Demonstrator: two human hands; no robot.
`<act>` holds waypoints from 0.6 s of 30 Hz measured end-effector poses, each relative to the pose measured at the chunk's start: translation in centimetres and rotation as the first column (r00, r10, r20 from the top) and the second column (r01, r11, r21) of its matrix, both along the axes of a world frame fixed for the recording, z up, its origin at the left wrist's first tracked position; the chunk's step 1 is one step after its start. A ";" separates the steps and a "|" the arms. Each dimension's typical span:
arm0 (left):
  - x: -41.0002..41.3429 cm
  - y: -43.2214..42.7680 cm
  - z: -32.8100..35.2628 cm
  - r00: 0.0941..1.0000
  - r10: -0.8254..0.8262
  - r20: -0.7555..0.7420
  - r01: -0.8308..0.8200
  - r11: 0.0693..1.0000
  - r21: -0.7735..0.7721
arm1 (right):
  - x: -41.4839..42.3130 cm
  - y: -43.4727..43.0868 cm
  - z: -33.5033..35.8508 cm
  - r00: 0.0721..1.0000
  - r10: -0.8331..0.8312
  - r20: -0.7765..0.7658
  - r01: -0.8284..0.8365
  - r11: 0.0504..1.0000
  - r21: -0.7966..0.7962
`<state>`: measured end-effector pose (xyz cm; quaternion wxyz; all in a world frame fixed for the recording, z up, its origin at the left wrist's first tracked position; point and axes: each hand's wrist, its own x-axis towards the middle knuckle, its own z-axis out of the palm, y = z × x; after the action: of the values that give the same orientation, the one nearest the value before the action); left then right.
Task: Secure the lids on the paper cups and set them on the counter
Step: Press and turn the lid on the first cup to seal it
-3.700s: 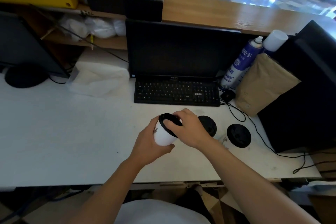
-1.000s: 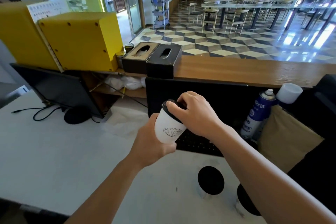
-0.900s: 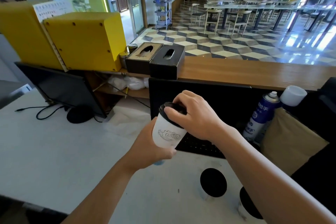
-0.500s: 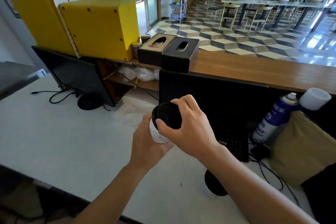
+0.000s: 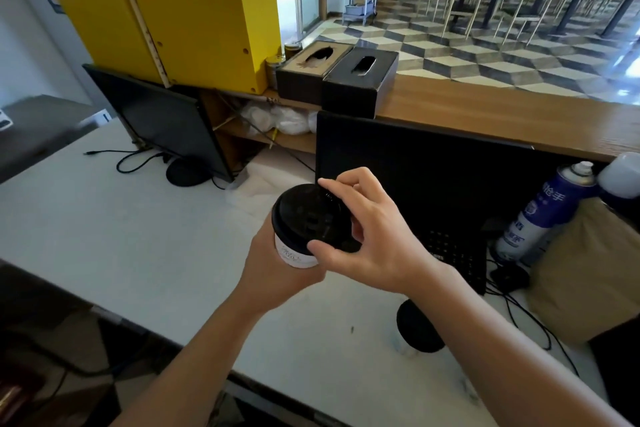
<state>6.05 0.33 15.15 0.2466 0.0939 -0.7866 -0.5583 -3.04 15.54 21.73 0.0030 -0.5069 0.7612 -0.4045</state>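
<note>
Cup (image 5: 294, 255) held above the white desk (image 5: 104, 229), clear of it, tilted with the top toward the camera. Left hand (image 5: 277, 274) wrapped around the white body from below and behind, fingers mostly hidden behind the cup, closed on it. Black lid (image 5: 310, 215) sitting on the rim; whether fully snapped down, cannot tell. Right hand (image 5: 367, 236) over the lid's right edge, thumb pressed at the near rim, index fingertip at the far rim, remaining fingers curled loosely beside it, pinching the lid across its width. Second cup (image 5: 417, 331) with a black lid standing on the desk, below the right forearm and partly hidden by it. Behind the hands, a dark monitor (image 5: 433, 177) and keyboard (image 5: 453, 253). Spray can (image 5: 540, 211) to the right, next to a brown paper bag (image 5: 581, 274). Wooden counter (image 5: 485, 114) beyond the monitor, bearing two tissue boxes (image 5: 339, 80) and yellow boxes (image 5: 207, 28).
</note>
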 end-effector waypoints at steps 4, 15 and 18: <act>0.2 -0.1 -0.1 0.995 -0.028 0.098 0.033 0.998 -0.049 | -0.7 0.1 0.0 1.000 0.024 0.009 -0.025 0.999 0.044; 0.8 0.5 -0.2 0.973 -0.018 0.229 0.049 0.990 -0.130 | -0.6 -0.4 0.3 0.973 -0.213 0.093 0.183 0.948 0.260; 0.7 1.4 -0.7 0.973 0.039 0.225 -0.010 0.992 -0.130 | -0.3 -0.8 0.2 0.954 -0.296 0.054 0.266 0.914 0.305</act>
<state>6.73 1.68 14.44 0.1672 0.1509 -0.8425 -0.4893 -3.35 14.75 21.88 0.0580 -0.3651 0.8768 -0.3074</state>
